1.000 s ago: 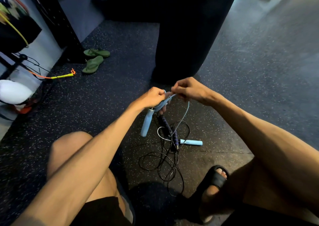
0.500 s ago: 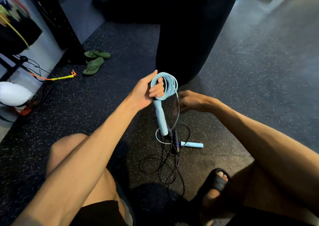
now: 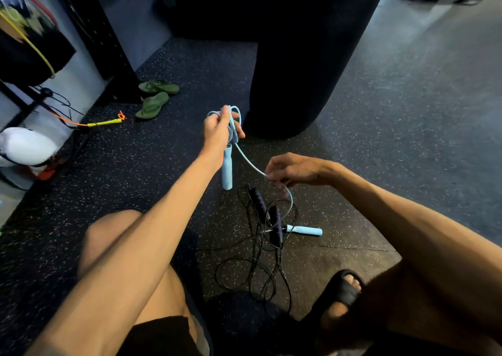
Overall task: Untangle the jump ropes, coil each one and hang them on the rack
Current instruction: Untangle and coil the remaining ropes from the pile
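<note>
My left hand (image 3: 218,130) is raised and closed around several coils of the light blue jump rope (image 3: 250,162); one blue handle (image 3: 227,169) hangs straight down below it. The rope runs down to my right hand (image 3: 294,169), which pinches it between fingertips. From there it curves to the second blue handle (image 3: 304,230) lying on the floor. Under my right hand lies the black jump rope (image 3: 255,271) in a loose tangle, its two dark handles (image 3: 267,214) side by side.
A black punching bag (image 3: 296,65) hangs just beyond my hands. Green flip-flops (image 3: 154,97) and a yellow-orange rope (image 3: 104,123) lie at the left near a black rack upright (image 3: 100,38). A white bag (image 3: 24,146) sits far left. My sandalled foot (image 3: 339,290) rests on the speckled floor.
My left hand has lifted the blue coil up and to the left. My right hand has slid down the blue rope and drawn it taut.
</note>
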`<state>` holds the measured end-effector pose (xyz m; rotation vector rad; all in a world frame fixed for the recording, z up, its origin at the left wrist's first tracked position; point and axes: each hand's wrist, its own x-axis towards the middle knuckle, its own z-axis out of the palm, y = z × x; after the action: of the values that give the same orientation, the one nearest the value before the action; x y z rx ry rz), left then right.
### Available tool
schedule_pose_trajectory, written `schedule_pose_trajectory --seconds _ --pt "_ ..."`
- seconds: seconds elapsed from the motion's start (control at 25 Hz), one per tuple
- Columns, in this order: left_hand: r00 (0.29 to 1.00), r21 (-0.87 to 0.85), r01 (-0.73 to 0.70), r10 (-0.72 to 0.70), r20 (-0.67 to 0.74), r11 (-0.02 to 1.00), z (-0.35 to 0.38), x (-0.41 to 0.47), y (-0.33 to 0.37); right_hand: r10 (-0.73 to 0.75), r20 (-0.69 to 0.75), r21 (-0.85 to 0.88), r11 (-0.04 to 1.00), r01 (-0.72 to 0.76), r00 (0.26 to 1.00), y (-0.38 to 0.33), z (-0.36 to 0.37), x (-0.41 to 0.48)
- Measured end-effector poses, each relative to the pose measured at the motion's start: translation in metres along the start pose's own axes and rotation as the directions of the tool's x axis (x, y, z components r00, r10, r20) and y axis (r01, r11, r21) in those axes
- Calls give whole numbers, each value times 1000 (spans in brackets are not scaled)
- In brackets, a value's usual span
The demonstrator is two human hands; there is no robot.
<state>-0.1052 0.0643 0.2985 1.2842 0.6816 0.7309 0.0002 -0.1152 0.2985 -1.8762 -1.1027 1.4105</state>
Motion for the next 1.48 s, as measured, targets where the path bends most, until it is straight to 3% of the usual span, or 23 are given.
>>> schedule_pose_trajectory --seconds 0.08,0.16,0.28,0.36,0.6,0.68,0.84,0.92,1.0,1.08,1.48 --pt "995 226 -98 100 6 969 -1 0 -6 -101 -43 5 995 101 994 -6 -1 -1" --pt "986 392 -155 121 111 907 -1 -3 -10 -170 -89 36 984 174 981 -13 -3 -3" --pt "961 566 -201 49 272 800 4 -13 -12 -234 -159 10 971 239 959 -19 -10 -8" --pt "924 629 -191 -77 373 754 5 -17 -13 -264 -231 -19 964 267 936 -21 -14 -10" --pt "703 490 115 -419 574 864 11 -27 -9 -345 -469 -108 936 335 813 -23 -21 -8" --pt "641 421 190 -437 631 887 13 -28 -4 -323 -522 -47 935 352 790 -22 -20 -3" --pt "594 210 357 -395 701 910 10 -23 5 -217 -585 17 960 279 782 -18 -17 11" --pt "606 98 411 -352 713 907 8 -23 9 -141 -488 51 981 190 862 -10 -18 13" --pt "648 -21 429 -291 704 903 5 -22 12 -57 -290 38 997 70 955 1 -16 14" --pt "692 -116 431 -245 679 895 2 -20 13 7 -165 3 1000 -6 986 10 -12 14" --pt "818 -372 442 -197 540 816 4 -18 18 -2 -272 47 999 15 962 10 -10 12"
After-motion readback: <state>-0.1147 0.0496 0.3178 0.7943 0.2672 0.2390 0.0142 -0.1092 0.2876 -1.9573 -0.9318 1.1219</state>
